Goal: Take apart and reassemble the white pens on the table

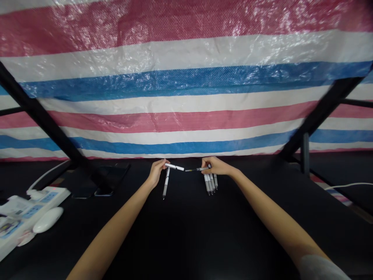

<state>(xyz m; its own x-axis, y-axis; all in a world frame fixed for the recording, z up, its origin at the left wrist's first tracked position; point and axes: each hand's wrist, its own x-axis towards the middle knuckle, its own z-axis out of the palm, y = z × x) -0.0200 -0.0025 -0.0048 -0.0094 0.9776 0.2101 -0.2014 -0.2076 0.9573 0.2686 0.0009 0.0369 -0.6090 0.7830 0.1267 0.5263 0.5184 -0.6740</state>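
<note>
My left hand (157, 171) pinches a white pen barrel (175, 167), which points to the right. Across a small gap, my right hand (215, 166) grips a grey pen part with a thin refill (191, 170) sticking out toward the barrel's end. The two pieces are apart. Below my left hand one white and grey pen (166, 184) lies on the black table, tip toward me. Under my right hand several similar pens (210, 183) lie side by side, their upper ends partly hidden by the fingers.
At the left lie a white power strip (32, 214) with plugs and a white computer mouse (48, 219). Dark flat devices (100, 182) rest behind them. Black slanted frame bars (52, 128) stand on both sides, and a striped plastic sheet (180, 120) hangs behind the black table (186, 233).
</note>
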